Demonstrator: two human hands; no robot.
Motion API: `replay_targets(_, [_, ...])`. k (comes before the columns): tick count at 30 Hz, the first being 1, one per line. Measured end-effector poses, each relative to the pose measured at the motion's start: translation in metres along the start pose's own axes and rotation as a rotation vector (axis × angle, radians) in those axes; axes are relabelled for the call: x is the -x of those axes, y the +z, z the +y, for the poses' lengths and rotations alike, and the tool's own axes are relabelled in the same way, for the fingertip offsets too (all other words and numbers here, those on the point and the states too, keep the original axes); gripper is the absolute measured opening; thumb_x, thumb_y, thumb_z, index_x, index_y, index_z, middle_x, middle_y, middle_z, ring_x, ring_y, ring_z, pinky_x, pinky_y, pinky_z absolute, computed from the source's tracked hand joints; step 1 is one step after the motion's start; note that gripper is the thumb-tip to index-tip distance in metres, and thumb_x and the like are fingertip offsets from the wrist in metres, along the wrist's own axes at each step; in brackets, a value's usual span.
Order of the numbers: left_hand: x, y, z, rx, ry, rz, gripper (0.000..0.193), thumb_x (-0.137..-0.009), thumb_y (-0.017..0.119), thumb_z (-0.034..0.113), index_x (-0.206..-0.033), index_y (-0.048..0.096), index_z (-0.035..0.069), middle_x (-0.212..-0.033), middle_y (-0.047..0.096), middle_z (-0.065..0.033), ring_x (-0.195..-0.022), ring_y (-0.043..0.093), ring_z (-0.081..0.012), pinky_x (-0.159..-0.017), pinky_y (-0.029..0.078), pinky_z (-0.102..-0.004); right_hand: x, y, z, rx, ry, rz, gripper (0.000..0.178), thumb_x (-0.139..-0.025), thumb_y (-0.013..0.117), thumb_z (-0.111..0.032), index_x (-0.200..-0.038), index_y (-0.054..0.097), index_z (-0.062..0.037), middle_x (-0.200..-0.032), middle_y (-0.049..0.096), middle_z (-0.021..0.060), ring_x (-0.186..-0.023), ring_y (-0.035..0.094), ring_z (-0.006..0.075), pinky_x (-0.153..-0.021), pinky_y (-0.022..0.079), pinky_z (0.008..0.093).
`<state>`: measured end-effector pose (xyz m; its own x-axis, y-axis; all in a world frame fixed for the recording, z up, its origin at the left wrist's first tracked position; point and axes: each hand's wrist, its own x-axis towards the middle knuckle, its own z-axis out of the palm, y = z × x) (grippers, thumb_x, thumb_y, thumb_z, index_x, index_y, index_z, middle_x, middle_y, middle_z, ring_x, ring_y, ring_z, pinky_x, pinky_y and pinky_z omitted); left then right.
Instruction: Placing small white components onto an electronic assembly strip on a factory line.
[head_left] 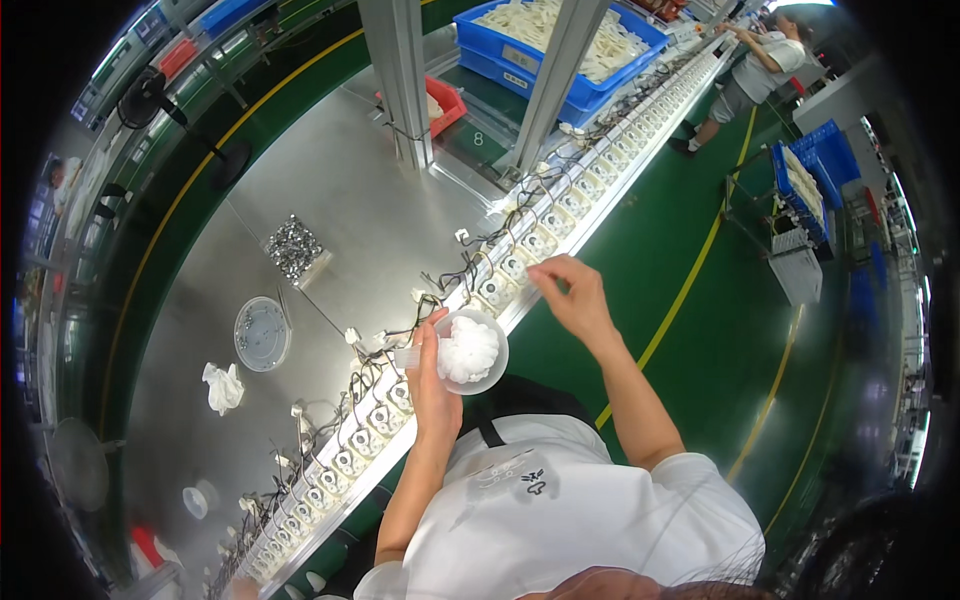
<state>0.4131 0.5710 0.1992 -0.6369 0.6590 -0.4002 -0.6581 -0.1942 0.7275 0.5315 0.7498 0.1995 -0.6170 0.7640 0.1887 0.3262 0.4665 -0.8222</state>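
Note:
My left hand (432,385) is wrapped round a translucent plastic cup (500,368), tilted so its inside shows. A lump of white paste or foam-like stuff (470,348) fills much of the cup. My right hand (578,300) is pinched, its fingertips at the edge of a pale square part (514,266) in the row. Whatever is between those fingers, if anything, is too small to make out. Several such parts with round centres and dark wires stand in line along a long pale rail (400,445).
On the metal table (300,420) lie a pile of small metal pieces (295,248), a round clear dish (262,335), a crumpled white bag (223,388) and a small cup (198,500). Beyond the posts stand blue bins (560,85) of white parts. Another person (765,65) stands at the rail's far end.

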Motion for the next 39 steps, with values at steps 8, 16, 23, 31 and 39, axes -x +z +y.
replay_targets(8, [0.002, 0.007, -0.001, -0.078, -0.08, -0.055, 0.041, -0.1, 0.04, 0.036, -0.127, 0.047, 0.004, -0.117, 0.056, -0.0102, -0.11, 0.055, -0.0206, -0.095, 0.046, -0.0343, 0.029, 0.004, -0.02, -0.075, -0.01, -0.057, 0.01, -0.082, 0.068, -0.01, -0.089, 0.068, -0.0027, -0.084, 0.064, 0.0132, -0.075, 0.062, 0.0283, -0.066, 0.049, 0.0344])
replay_targets(16, [0.001, 0.024, 0.002, -0.068, -0.157, -0.044, 0.041, -0.101, 0.038, 0.034, -0.127, 0.045, 0.003, -0.115, 0.056, -0.0112, -0.107, 0.056, -0.0212, -0.093, 0.047, -0.0342, -0.003, -0.023, 0.032, -0.001, -0.025, 0.174, 0.007, -0.083, 0.066, -0.006, -0.09, 0.069, -0.0041, -0.083, 0.063, 0.0083, -0.07, 0.06, 0.0179, -0.061, 0.045, 0.027])
replay_targets(23, [0.002, 0.035, 0.003, -0.072, -0.135, -0.062, 0.04, -0.101, 0.038, 0.033, -0.127, 0.045, 0.003, -0.114, 0.056, -0.0111, -0.106, 0.056, -0.0218, -0.093, 0.047, -0.0344, -0.064, -0.033, 0.081, 0.205, -0.024, 0.133, 0.011, -0.084, 0.066, -0.013, -0.089, 0.069, -0.0047, -0.082, 0.059, 0.0095, -0.073, 0.059, 0.0247, -0.066, 0.047, 0.0329])
replay_targets(31, [-0.002, 0.032, 0.003, -0.056, -0.097, -0.013, 0.045, -0.099, 0.042, 0.04, -0.126, 0.045, 0.004, -0.114, 0.056, -0.0115, -0.107, 0.055, -0.0221, -0.095, 0.046, -0.0347, -0.089, -0.029, 0.083, 0.273, -0.042, -0.014, 0.012, -0.083, 0.069, -0.016, -0.086, 0.07, -0.0047, -0.082, 0.057, 0.0104, -0.077, 0.059, 0.0265, -0.068, 0.047, 0.0362])
replay_targets(39, [-0.003, 0.035, 0.003, -0.034, -0.077, -0.004, 0.044, -0.099, 0.041, 0.039, -0.126, 0.045, 0.004, -0.113, 0.056, -0.0109, -0.108, 0.055, -0.0216, -0.095, 0.045, -0.0343, -0.098, -0.033, 0.082, 0.273, -0.032, -0.103, 0.013, -0.08, 0.071, -0.016, -0.081, 0.069, -0.0033, -0.08, 0.056, 0.0119, -0.075, 0.058, 0.0284, -0.066, 0.046, 0.0377])
